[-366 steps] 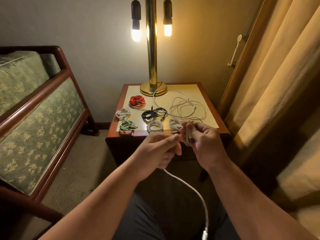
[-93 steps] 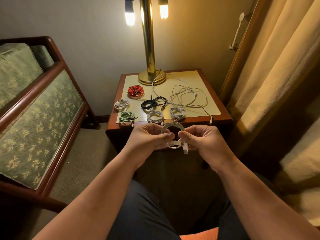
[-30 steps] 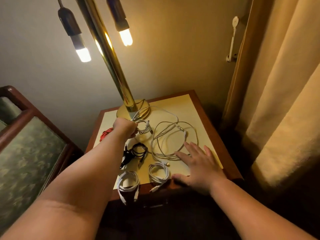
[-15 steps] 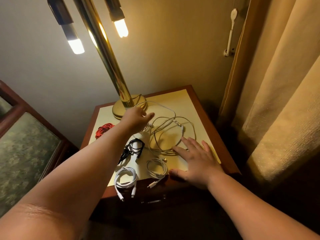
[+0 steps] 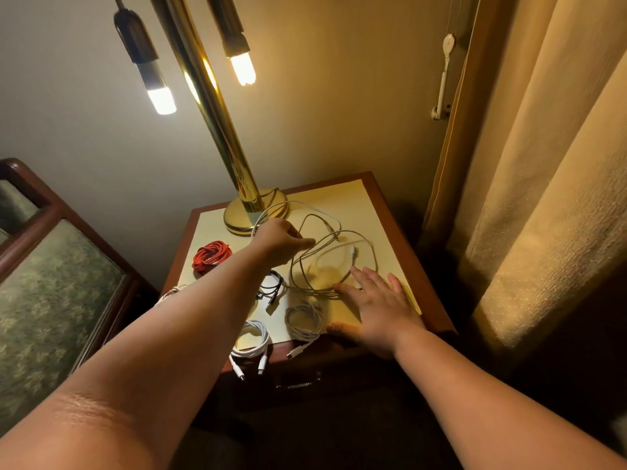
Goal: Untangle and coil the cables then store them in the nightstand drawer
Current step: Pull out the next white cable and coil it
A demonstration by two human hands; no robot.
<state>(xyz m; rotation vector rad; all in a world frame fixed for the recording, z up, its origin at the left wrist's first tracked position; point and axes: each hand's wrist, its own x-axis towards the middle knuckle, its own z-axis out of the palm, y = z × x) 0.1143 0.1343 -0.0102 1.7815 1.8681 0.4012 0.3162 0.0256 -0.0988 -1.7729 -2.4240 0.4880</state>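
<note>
L hand (image 5: 281,240) let go of coil, now at loose cables (image 5: 325,262)

— What sits on the nightstand (image 5: 390,212)?
— The lamp base (image 5: 251,215) stands at the back, left of middle. A loose tangle of cables (image 5: 334,259) spreads in front and to the right of it, with the left hand (image 5: 281,240) over its left edge and the right hand (image 5: 376,307) flat by its near side.
— And the coils?
— One coil (image 5: 212,256) lies at the left, another (image 5: 271,286) mid-table, and two coils (image 5: 252,340) (image 5: 303,322) rest at the front edge, left of the right hand
</note>
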